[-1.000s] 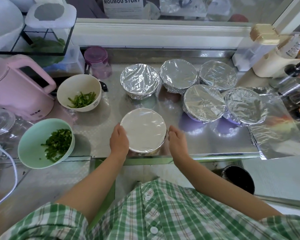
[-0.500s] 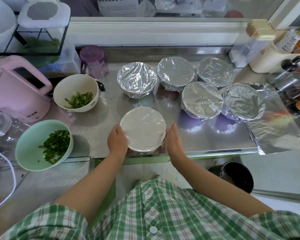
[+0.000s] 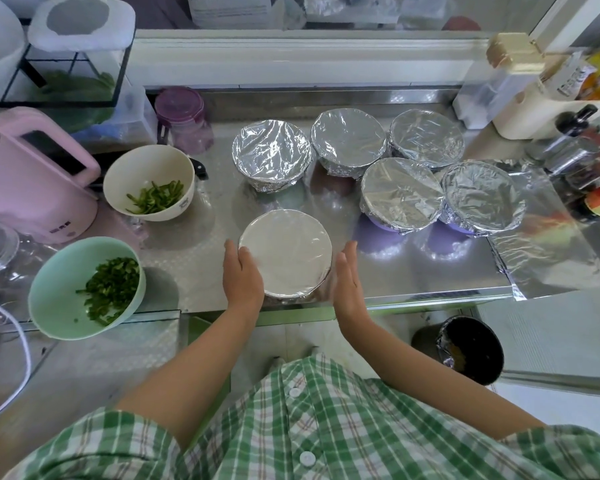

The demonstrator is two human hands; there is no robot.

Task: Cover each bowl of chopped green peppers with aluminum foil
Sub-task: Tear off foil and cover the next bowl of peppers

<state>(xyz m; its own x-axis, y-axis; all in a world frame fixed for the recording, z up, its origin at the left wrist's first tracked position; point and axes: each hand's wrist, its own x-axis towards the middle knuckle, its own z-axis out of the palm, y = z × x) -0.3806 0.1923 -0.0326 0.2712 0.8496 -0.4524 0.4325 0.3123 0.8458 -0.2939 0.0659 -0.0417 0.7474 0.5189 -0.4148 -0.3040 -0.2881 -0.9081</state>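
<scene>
Six bowls on the steel counter point(image 3: 194, 258) are foil-wrapped: five covered bowls point(image 3: 400, 195) cluster at one o'clock from the nearest covered bowl point(image 3: 285, 252). The left hand point(image 3: 243, 278) curls round that bowl's nine o'clock side, thumb on the rim. The right hand point(image 3: 349, 282), fingers straight, stands flat just beside its three o'clock side. An uncovered white bowl point(image 3: 142, 164) and mint bowl point(image 3: 59, 289) of peppers sit at ten and eight o'clock.
</scene>
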